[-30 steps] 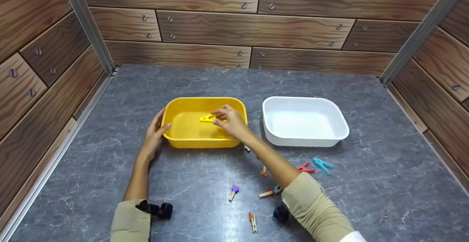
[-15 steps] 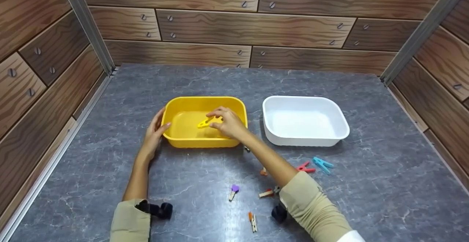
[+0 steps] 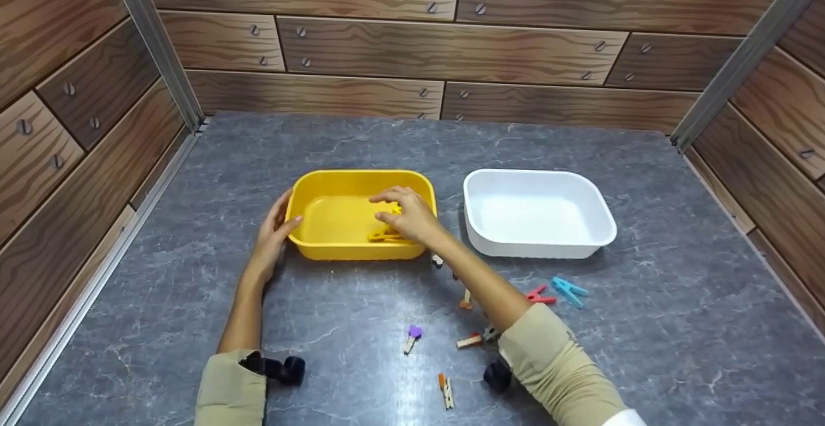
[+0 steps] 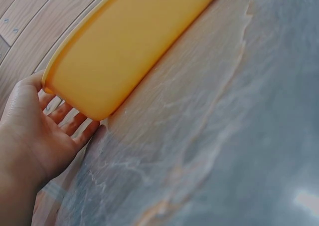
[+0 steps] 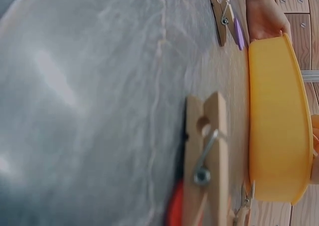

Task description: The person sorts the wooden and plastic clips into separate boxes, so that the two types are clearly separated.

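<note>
My left hand (image 3: 271, 239) holds the yellow tub (image 3: 348, 252) at its left end, thumb over the rim and fingers along the outside wall. The left wrist view shows that same hand (image 4: 40, 131) under the tub's rim. Inside the tub, toward its front right, lie yellow plastic clothespins (image 3: 381, 237), partly covered by my right hand (image 3: 410, 218). That hand hovers over them with thumb and fingers spread apart and nothing between them. In the right wrist view it is mostly hidden behind the tub (image 5: 276, 121).
A white tub (image 3: 541, 250) stands to the right. Before it lie a blue clothespin (image 3: 568, 290) and a red one (image 3: 540, 296). Several wooden clothespins are scattered nearer, one with a purple heart (image 3: 414, 332), another with an orange piece (image 3: 446, 392). Wood-patterned walls enclose the table.
My right hand has let go of a yellow clothespin, which has dropped to the tub's floor, and its fingers have spread. The left hand and both tubs stay in place.
</note>
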`<state>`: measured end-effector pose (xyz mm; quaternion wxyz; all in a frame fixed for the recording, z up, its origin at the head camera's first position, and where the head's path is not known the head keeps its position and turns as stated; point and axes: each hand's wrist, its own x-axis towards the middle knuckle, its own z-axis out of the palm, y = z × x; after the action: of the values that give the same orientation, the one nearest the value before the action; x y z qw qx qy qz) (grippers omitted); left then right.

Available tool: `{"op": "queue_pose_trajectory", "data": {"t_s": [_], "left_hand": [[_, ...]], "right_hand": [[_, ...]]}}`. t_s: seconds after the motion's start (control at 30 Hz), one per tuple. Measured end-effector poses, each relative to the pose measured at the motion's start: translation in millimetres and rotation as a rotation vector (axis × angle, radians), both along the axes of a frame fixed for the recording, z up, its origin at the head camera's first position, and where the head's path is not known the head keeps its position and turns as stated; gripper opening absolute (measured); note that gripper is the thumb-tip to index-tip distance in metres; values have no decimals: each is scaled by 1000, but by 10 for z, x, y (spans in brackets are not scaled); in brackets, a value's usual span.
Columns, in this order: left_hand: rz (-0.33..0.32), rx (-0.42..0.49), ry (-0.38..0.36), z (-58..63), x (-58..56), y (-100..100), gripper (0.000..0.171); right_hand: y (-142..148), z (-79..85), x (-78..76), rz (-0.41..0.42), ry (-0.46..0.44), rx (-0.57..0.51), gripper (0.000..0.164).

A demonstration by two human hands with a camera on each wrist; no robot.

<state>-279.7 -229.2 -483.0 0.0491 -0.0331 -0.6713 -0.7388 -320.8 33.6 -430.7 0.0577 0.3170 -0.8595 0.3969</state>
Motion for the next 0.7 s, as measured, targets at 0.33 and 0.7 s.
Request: {"op": "queue_pose_trajectory", "data": {"t_s": [0.33,0.7], "left_hand": [[-32,11,1,122,63,20,57],[-29,-9,-25,225,140,51,58]], "right_hand": [[234,129,89,22,32,-79,24],[678,326,426,116,58,-69,27]]}}
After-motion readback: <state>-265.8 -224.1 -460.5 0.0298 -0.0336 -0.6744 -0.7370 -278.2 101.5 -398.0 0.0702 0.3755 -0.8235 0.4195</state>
